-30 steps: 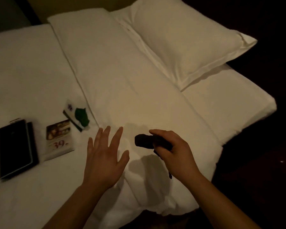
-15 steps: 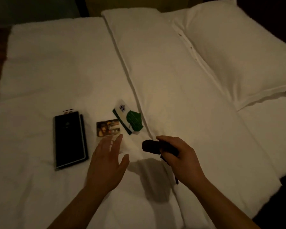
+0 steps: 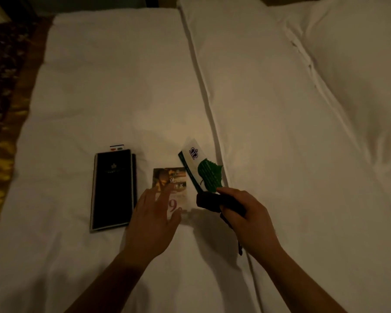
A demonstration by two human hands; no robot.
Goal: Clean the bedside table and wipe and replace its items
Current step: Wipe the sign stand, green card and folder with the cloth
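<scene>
One folder [image 3: 113, 190], one photo card [image 3: 170, 180], one leaf card [image 3: 209, 175], one cloth [image 3: 209, 201]

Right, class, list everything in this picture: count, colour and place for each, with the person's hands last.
bed cover: one, white, beneath everything
pillow: one, white, top right
folder: one, black, leftmost item
photo card: one, brownish, beside the folder
leaf card: one, white and green, right of the photo card
cloth: one, dark, in the right hand
left hand: one, fingers spread over the photo card
right hand: one, grips the cloth
</scene>
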